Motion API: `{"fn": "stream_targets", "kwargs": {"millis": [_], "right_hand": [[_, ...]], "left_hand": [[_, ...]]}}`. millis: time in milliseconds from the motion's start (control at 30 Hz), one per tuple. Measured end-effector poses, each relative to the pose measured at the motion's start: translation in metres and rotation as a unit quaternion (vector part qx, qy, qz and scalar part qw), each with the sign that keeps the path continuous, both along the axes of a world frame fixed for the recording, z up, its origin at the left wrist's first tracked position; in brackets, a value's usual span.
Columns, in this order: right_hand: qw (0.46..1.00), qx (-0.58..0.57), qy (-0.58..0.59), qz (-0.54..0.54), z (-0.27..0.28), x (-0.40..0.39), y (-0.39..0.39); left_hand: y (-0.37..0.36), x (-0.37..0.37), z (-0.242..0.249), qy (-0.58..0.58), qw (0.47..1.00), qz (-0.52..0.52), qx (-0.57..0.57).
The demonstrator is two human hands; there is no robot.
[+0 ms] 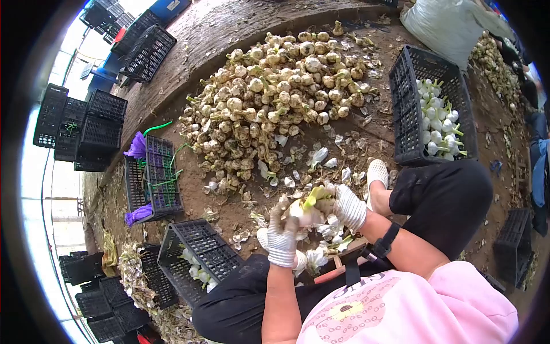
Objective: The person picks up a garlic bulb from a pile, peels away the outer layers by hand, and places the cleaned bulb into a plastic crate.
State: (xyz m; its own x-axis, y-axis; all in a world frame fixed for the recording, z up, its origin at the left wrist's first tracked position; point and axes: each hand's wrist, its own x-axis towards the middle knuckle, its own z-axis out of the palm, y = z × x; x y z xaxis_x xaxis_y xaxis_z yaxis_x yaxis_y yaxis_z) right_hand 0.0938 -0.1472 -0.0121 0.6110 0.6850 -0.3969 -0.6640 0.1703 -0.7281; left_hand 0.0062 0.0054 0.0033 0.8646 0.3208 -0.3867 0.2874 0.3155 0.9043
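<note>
Both hands wear pale gloves with soiled fingers, and they meet around one garlic bulb in front of the lap. My left hand has its fingers closed against the bulb's left side. My right hand is closed at the green-yellow stem on the upper right of the bulb. Beyond them lies a large heap of unpeeled garlic. Loose white peelings are scattered on the ground between the heap and the hands.
A black crate at the right holds cleaned white bulbs; another crate with white bulbs stands at lower left. An upright crate with purple mesh is further left. A white sack lies at upper right. Part of another person shows at the right edge.
</note>
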Motion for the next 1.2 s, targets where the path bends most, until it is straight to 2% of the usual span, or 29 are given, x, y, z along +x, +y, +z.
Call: {"fn": "stream_targets", "kwargs": {"millis": [33, 67, 133, 233, 267, 333, 367, 400, 433, 467, 533, 567, 600, 633, 700, 767, 833, 867, 933, 1000, 1067, 1133, 1167, 1200], "right_hand": [[0.999, -0.02, -0.031, 0.009, 0.0, 0.001, 0.0], [0.993, -0.056, -0.098, 0.033, 0.001, -0.009, 0.006], [0.997, -0.043, -0.067, 0.0, -0.002, -0.018, 0.011], [0.998, -0.013, 0.02, -0.052, 0.003, -0.005, 0.013], [0.996, -0.02, 0.048, -0.072, -0.001, 0.006, 0.01], [0.935, 0.141, 0.183, -0.269, 0.003, 0.034, 0.002], [0.959, 0.069, 0.139, -0.238, -0.034, 0.038, -0.018], [0.997, -0.06, 0.029, -0.049, -0.024, 0.037, -0.016], [0.968, -0.187, -0.083, 0.147, -0.014, 0.03, -0.013], [0.873, -0.302, -0.19, 0.333, -0.006, 0.023, -0.009], [0.86, -0.28, -0.302, 0.3, -0.016, 0.0, -0.005], [0.94, -0.168, -0.219, 0.199, -0.032, -0.012, -0.003], [0.976, -0.06, -0.149, 0.144, -0.008, -0.009, 0.005], [0.987, -0.038, -0.087, 0.129, 0.007, -0.01, 0.008], [0.998, 0.012, -0.011, 0.063, 0.012, -0.006, 0.01], [0.997, -0.033, -0.042, 0.057, 0.014, 0.005, 0.004], [0.992, -0.075, -0.082, 0.066, 0.002, 0.009, 0.001], [0.991, -0.078, -0.095, 0.061, 0.003, 0.009, 0.002], [0.978, -0.137, -0.124, 0.099, 0.01, 0.009, 0.002], [0.972, -0.144, -0.144, 0.118, 0.011, 0.006, 0.005], [0.971, -0.141, -0.152, 0.121, 0.011, 0.0, 0.004], [0.973, -0.125, -0.158, 0.114, 0.011, -0.001, 0.006], [0.96, -0.144, -0.198, 0.138, 0.01, 0.0, 0.006], [0.962, -0.145, -0.181, 0.146, 0.012, 0.001, 0.006]], "left_hand": [[-0.009, 0.0, 0.0, -0.054, 0.998, -0.004, -0.012], [-0.022, 0.0, 0.005, -0.044, 0.998, -0.049, 0.003], [-0.025, 0.003, -0.014, -0.066, 0.997, 0.047, 0.019], [-0.021, 0.011, -0.011, -0.056, 0.989, 0.123, 0.061], [-0.02, 0.023, -0.012, -0.126, 0.969, 0.213, -0.002], [0.002, 0.021, 0.013, -0.107, 0.932, 0.292, -0.188], [0.02, 0.018, 0.002, -0.087, 0.917, 0.333, -0.199], [0.028, 0.014, 0.007, -0.105, 0.936, 0.285, -0.177], [0.031, 0.009, 0.002, -0.13, 0.947, 0.251, -0.151], [0.033, 0.006, -0.004, -0.155, 0.956, 0.217, -0.124], [0.015, 0.003, -0.007, -0.163, 0.96, 0.213, -0.072], [0.002, 0.009, -0.002, -0.171, 0.964, 0.2, 0.021], [-0.018, 0.006, 0.024, -0.092, 0.984, 0.153, 0.014], [-0.023, 0.003, 0.019, -0.123, 0.987, 0.07, 0.079], [-0.037, 0.01, 0.019, -0.158, 0.972, 0.054, 0.162], [-0.031, 0.013, 0.025, -0.145, 0.973, 0.061, 0.168], [-0.005, 0.004, 0.038, -0.108, 0.99, 0.051, 0.078], [0.004, 0.007, 0.03, -0.099, 0.959, 0.025, 0.264], [0.012, 0.007, 0.026, -0.112, 0.856, -0.047, 0.503], [0.005, 0.009, 0.021, -0.095, 0.854, -0.053, 0.51], [0.002, 0.01, 0.023, -0.121, 0.804, -0.059, 0.58], [0.002, 0.01, 0.023, -0.135, 0.779, -0.069, 0.608], [0.003, 0.01, 0.023, -0.141, 0.765, -0.073, 0.624], [0.004, 0.01, 0.022, -0.133, 0.769, -0.082, 0.62]]}}
